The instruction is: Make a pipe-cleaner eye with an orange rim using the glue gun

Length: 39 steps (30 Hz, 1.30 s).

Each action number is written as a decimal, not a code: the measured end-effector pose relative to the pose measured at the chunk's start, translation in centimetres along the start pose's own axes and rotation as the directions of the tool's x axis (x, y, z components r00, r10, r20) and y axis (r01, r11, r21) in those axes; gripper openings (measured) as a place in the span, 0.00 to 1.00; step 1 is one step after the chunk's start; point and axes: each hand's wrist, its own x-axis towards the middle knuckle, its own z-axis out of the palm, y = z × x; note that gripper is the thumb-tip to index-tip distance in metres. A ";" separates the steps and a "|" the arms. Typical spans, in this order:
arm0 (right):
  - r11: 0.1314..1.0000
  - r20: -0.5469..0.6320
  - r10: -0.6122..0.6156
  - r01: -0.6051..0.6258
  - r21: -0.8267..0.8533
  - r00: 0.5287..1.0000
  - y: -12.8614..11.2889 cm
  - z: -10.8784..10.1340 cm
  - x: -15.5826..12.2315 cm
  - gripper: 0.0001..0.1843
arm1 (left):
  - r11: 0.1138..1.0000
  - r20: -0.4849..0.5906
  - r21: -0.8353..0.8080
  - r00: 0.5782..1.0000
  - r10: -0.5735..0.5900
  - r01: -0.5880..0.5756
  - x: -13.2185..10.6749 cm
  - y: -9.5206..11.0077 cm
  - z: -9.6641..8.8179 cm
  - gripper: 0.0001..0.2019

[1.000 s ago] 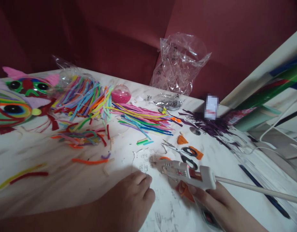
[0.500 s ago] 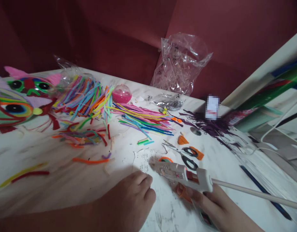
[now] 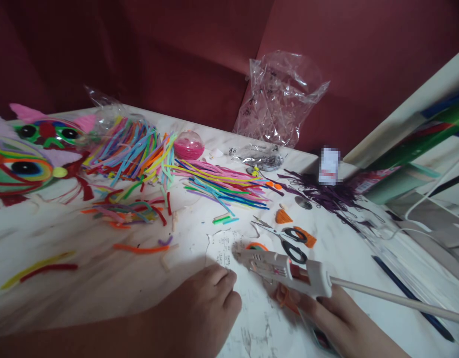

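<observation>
My right hand (image 3: 333, 313) grips a white hot glue gun (image 3: 285, 268) with a long glue stick (image 3: 397, 301) trailing out behind it to the right. Its nozzle points left at a torn printed paper scrap (image 3: 224, 248) on the white table (image 3: 102, 288). My left hand (image 3: 203, 308) rests on the table at the scrap's near edge, fingers curled and pressed together; what is under them is hidden. An orange felt piece (image 3: 287, 298) shows beneath the gun by my right fingers.
Black-handled scissors (image 3: 285, 238) and orange felt bits (image 3: 282, 216) lie just beyond the gun. Piles of coloured pipe cleaners (image 3: 147, 154) fill the middle, a pipe-cleaner face (image 3: 24, 164) sits left, a pink ball (image 3: 188, 145), a clear bag (image 3: 281, 99), purple threads (image 3: 326, 196) behind.
The glue gun shifted very slightly over the paper scrap and back. My left hand stayed in place.
</observation>
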 end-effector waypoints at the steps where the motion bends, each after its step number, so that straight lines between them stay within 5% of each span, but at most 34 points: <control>1: 1.000 0.010 0.005 -0.005 -0.001 1.000 0.1 0.0 0.0 0.19 | 1.000 0.009 -0.001 1.000 -0.003 0.003 0.0 0.0 0.0 0.02; 24: 0.998 0.081 0.018 -0.014 -0.057 0.997 1.4 -0.1 0.0 0.20 | 1.000 -0.037 0.018 0.999 0.011 -0.010 -0.2 0.0 0.7 0.03; 39: 0.998 0.020 -0.001 0.003 -0.067 1.000 1.4 0.1 -0.2 0.19 | 0.999 -0.036 0.042 0.999 -0.002 0.004 -0.1 0.1 0.5 0.02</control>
